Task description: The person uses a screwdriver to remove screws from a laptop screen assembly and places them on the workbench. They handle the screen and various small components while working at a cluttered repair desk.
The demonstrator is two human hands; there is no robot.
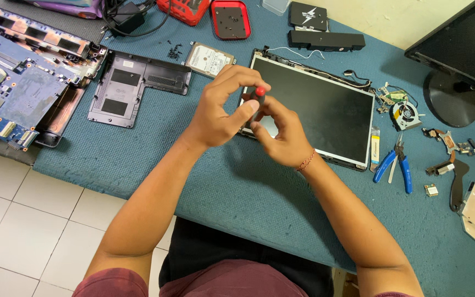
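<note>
Both hands are held together over the near left corner of a bare laptop screen panel (pixel 314 107) lying flat on the blue tabletop (pixel 237 192). The left hand (pixel 221 110) is curled, thumb and fingertips closed around the red cap of a small screwdriver (pixel 258 98); the right hand (pixel 284 135) is cupped beneath, fingers pinched on the dark shaft. The tip is hidden by the fingers, so contact with the panel cannot be told.

Disassembly is judged well advanced. Already separated and laid out:
- motherboard in lower chassis (pixel 15 82), far left
- black base cover (pixel 136 88), just right of it
- hard drive (pixel 209 59) with a small heap of loose screws (pixel 174 52) beside it
- battery bar (pixel 325 39) at the far edge
- cooling fan (pixel 405 115) and blue-handled pliers (pixel 394 165) right of the panel
- heat pipe and small brackets (pixel 449 159), near a monitor stand (pixel 457 99)

The panel is out of its lid but cables are attached along its top edge; frame work at the corner appears left to do
</note>
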